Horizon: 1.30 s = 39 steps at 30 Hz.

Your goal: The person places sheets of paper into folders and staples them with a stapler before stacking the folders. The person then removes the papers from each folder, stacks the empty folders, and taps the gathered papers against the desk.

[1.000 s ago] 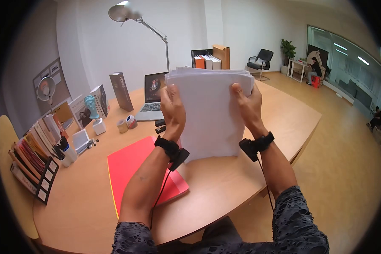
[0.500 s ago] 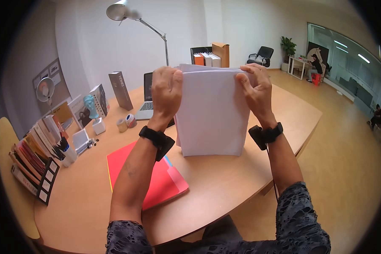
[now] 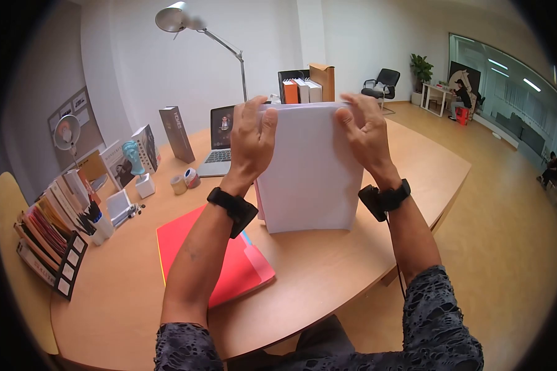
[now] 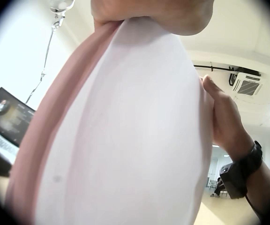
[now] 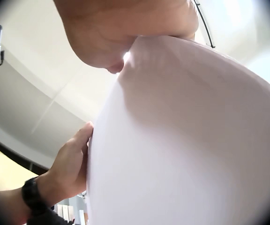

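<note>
A stack of white paper [image 3: 309,173] stands upright over the desk, its lower edge at the desktop. My left hand [image 3: 252,139] holds its upper left corner, thumb on the near face and fingers round the edge. At the opposite upper corner, my right hand [image 3: 366,133] grips in the same way, its raised fingertips blurred. The left wrist view shows a pinkish layer [image 4: 55,117] along the far side of the stack. Beneath my left forearm lies a red folder [image 3: 229,266] with a paler tab.
Behind the stack are an open laptop [image 3: 220,145], a dark upright box [image 3: 176,134] and rolls of tape [image 3: 185,179]. Left stand a blue bust [image 3: 133,156], a pen holder [image 3: 99,229] and a row of files [image 3: 52,216]. A lamp [image 3: 173,17] arches overhead.
Both hands slid from the sides of the stack up to its top corners, then dipped slightly and moved a little inward. The stack straightened, its sheets now more even along the top.
</note>
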Motion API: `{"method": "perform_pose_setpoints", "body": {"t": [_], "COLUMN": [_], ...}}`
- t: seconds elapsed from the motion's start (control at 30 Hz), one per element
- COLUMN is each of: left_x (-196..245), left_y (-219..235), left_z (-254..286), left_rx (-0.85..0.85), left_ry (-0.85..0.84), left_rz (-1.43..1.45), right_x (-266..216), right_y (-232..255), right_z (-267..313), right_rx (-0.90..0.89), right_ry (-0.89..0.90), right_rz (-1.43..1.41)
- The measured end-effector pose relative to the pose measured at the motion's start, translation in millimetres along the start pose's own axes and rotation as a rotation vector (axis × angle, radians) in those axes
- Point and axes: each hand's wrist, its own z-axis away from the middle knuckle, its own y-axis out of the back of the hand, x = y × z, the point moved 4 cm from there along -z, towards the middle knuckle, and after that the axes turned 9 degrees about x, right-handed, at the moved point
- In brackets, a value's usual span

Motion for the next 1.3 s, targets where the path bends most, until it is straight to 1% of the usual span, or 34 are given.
{"method": "perform_pose_setpoints", "body": {"t": [0.03,0.07,0.1,0.17,0.2,0.23,0.27,0.3,0.33,0.37,0.4,0.43,0.47,0.5,0.53,0.57,0.6,0.63,0.67,0.7,0.73,0.77,0.8,0.87,0.9,0.93,0.97,1.0,1.07,1.13,1.17,1.2,1.27,1.3], "left_x": [-3,-5,-6,-11,-13,-12,-13,-17,-13,2,15,8,-5,-14,-13,-19,-25,-26,-31,-40,-34,-30,-25,-24,-21,-20,-34,-46,-69,-58,-55,-57,-60,-59], "left_y": [1,2,-1,-5,-4,-1,-1,2,2,4,5,6,6,5,6,9,9,6,0,-5,-4,-4,-4,-4,-2,-1,-2,-4,-5,-9,-13,-16,-22,-26], "left_z": [1,3,7,16,17,17,16,14,10,2,0,0,-1,-1,2,7,17,28,43,52,48,45,44,33,28,25,30,46,91,113,122,124,115,109], "left_rx": [-0.006,-0.012,-0.012,0.067,0.067,0.047,0.027,0.071,0.07,0.041,0.011,0.01,-0.025,-0.06,-0.062,-0.074,-0.084,-0.08,0.001,0.084,0.088,0.032,-0.028,-0.064,-0.015,0.037,0.117,0.119,-0.087,-0.065,-0.05,-0.052,-0.016,-0.013], "left_ry": [0.041,0.08,0.08,0.252,0.252,0.325,0.397,0.248,0.25,-0.015,-0.276,-0.271,-0.22,-0.171,-0.174,0.107,0.389,0.385,0.496,0.604,0.599,0.586,0.577,0.595,0.636,0.674,0.576,0.575,0.776,0.783,0.804,0.809,0.893,0.888], "left_rz": [-0.002,-0.004,-0.003,0.107,0.106,0.143,0.183,0.084,0.088,0.011,-0.068,-0.072,-0.117,-0.161,-0.163,0.003,0.169,0.168,0.331,0.495,0.496,0.41,0.323,0.4,0.522,0.642,0.515,0.512,0.149,0.151,0.147,0.145,0.289,0.289], "right_x": [0,4,11,9,7,5,8,12,15,15,12,8,6,4,4,10,23,30,30,32,29,22,19,14,18,23,26,36,67,66,61,62,64,65], "right_y": [-4,-3,-1,2,-1,-4,-3,0,1,0,-1,-3,-3,-1,0,-1,-7,-13,-14,-13,-14,-12,-10,-3,-2,-2,-3,-3,-12,-16,-16,-17,-22,-24], "right_z": [2,2,1,2,7,10,10,10,11,10,11,12,11,11,12,17,30,39,44,50,52,48,44,34,35,35,37,45,84,110,117,119,116,110], "right_rx": [-0.083,-0.082,-0.038,0.006,-0.056,-0.119,-0.119,-0.103,-0.088,-0.087,-0.095,-0.105,-0.106,-0.093,-0.078,-0.075,-0.187,-0.301,-0.301,-0.259,-0.217,-0.161,-0.16,-0.145,-0.144,-0.146,-0.151,-0.152,-0.318,-0.244,-0.181,-0.184,-0.08,-0.08], "right_ry": [-0.007,-0.007,-0.051,-0.095,-0.199,-0.303,-0.301,-0.32,-0.34,-0.339,-0.277,-0.216,-0.218,-0.315,-0.41,-0.411,-0.446,-0.476,-0.47,-0.562,-0.655,-0.598,-0.602,-0.615,-0.622,-0.646,-0.668,-0.668,-0.878,-0.893,-0.895,-0.9,-0.967,-0.962], "right_rz": [-0.04,-0.04,-0.032,-0.023,-0.084,-0.145,-0.144,-0.151,-0.159,-0.158,-0.146,-0.136,-0.139,-0.246,-0.353,-0.355,-0.365,-0.375,-0.376,-0.374,-0.372,-0.338,-0.336,-0.365,-0.358,-0.447,-0.539,-0.542,-0.471,-0.319,-0.311,-0.308,-0.506,-0.51]}}
